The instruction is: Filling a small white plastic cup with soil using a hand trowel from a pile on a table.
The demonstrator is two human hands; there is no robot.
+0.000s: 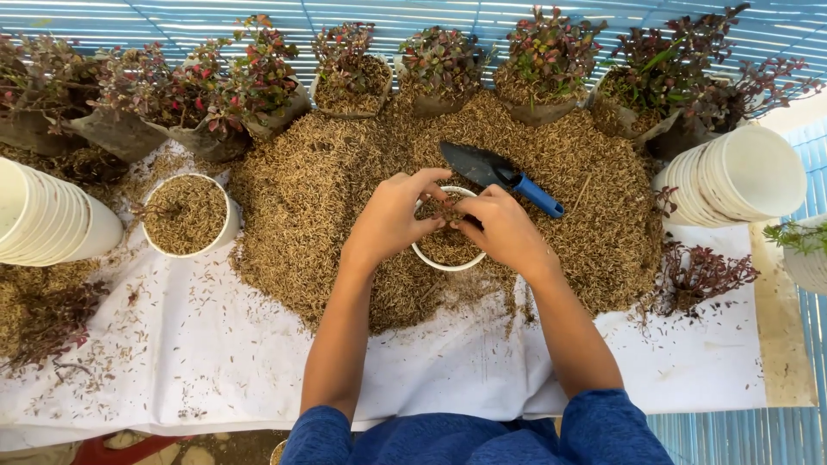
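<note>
Hands meet over a small white pot sunk in the brown husk heap at the middle of the worktop. Left hand and right hand curl narrow, fingertips pressing the husk fill around a little plant at the pot's centre. It looks like thin plastic: light, slightly flexible, likely to tip, best gripped by the rim or cupped round the wall. It is round, plain and nearly full. A blue-handled trowel lies just beyond.

My white sheet carries a husk heap, a filled white pot, stacked pots and bagged seedlings.
</note>
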